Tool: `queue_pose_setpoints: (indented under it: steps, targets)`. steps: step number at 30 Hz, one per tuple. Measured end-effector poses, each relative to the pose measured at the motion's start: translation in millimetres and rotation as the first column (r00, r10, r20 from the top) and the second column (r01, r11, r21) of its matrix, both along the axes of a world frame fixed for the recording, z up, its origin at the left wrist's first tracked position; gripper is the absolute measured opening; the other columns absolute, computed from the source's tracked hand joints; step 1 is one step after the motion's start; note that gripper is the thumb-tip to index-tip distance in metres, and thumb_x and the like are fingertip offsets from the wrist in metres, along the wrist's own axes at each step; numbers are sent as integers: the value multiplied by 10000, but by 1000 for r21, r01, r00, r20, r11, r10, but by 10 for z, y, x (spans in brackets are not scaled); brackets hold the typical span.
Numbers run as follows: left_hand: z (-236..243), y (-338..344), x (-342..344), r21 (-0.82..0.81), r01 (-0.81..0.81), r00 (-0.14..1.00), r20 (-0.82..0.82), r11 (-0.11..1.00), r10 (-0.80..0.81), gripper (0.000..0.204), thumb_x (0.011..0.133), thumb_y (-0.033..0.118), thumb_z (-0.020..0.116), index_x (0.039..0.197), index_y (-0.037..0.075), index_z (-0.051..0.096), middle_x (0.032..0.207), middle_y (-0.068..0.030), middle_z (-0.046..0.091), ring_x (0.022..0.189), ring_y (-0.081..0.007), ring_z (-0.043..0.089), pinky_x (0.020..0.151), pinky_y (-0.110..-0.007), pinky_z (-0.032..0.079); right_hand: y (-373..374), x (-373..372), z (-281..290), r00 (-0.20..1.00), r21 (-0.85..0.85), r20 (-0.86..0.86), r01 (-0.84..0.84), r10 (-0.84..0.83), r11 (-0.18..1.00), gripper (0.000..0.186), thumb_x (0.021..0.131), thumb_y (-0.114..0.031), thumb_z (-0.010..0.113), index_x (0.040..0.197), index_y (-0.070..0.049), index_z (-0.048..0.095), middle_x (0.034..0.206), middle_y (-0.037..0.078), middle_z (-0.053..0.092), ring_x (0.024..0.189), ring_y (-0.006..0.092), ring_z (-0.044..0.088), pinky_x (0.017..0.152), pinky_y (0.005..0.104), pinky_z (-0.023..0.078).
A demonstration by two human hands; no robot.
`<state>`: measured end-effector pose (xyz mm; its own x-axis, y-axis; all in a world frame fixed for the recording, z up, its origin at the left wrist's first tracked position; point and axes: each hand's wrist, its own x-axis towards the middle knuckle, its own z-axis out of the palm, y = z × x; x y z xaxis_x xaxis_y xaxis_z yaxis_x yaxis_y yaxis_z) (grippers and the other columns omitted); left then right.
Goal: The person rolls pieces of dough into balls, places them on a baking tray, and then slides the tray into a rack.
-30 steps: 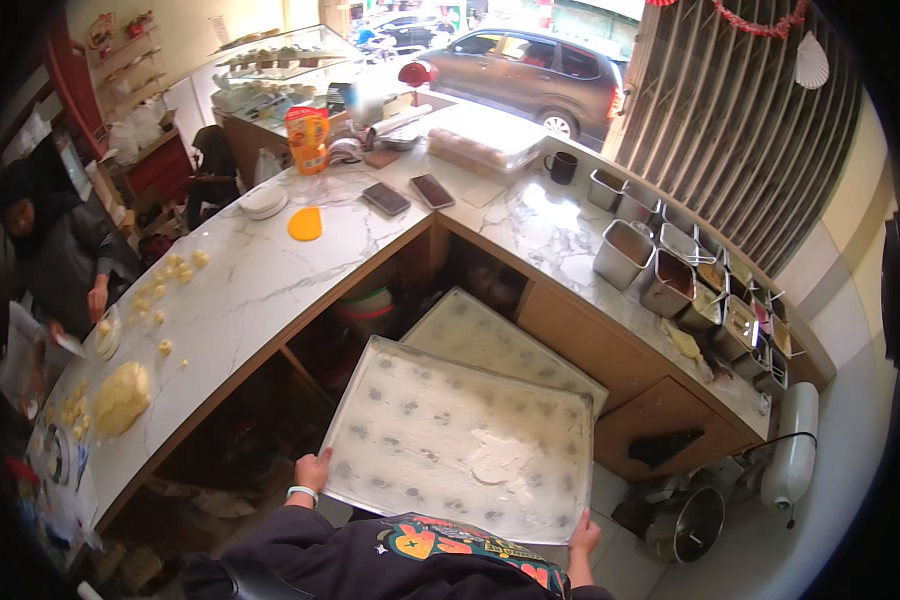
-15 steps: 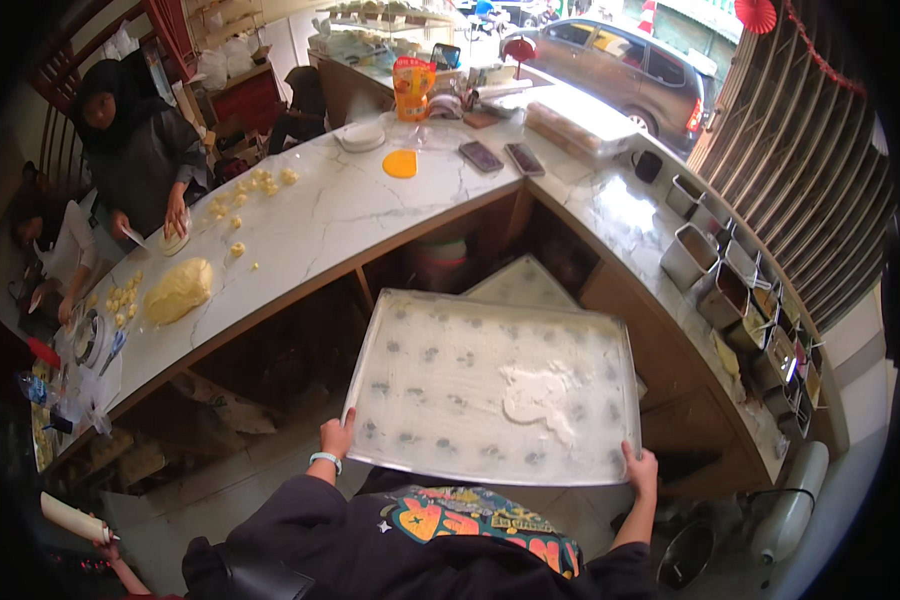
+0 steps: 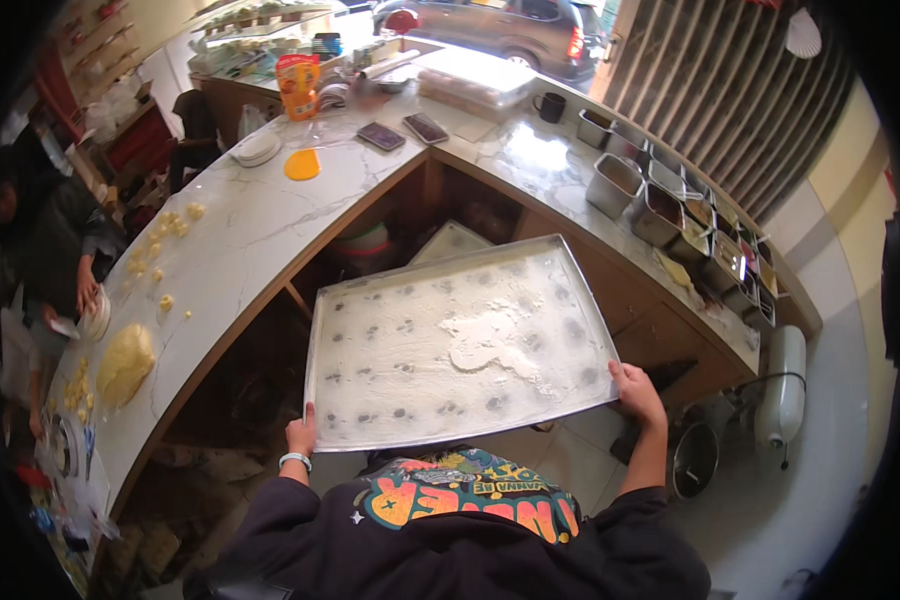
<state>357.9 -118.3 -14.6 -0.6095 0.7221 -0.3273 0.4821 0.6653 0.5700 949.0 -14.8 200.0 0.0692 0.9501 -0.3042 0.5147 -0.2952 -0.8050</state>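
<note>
White-dusted tray (image 3: 574, 330), long axis crosswise, right end angled away, left hand (image 3: 301, 435) and right hand (image 3: 636, 389) gripping its near corners

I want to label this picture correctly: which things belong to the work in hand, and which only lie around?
Work in hand:
baking tray, held by the left hand and right hand
white powder on it

Apparently just lying about:
two phones
dark mug
orange pouch
flat yellow-orange scraper
</note>
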Motion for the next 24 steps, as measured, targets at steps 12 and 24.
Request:
queue_pose_setpoints:
  steps: [12,24]
  targets:
    - [-157,880,-57,107,343,910,210,933,-359,799,834,710,464,741,-63,644,576,-145,573,585,-179,532,606,-378,453,136,-431,1251,991,156,108,-97,81,983,976,847,-519,612,1449,77,127,1500,211,215,1404,253,187,1128,316,142]
    - [-451,972,324,-35,565,805,243,825,-541,1026,823,800,199,896,-124,637,835,-372,596,941,-491,577,823,-477,424,-17,-447,1671,993,228,-107,68,-45,971,861,628,-251,561,1422,1,344,1396,127,422,1243,204,430,1036,269,310]
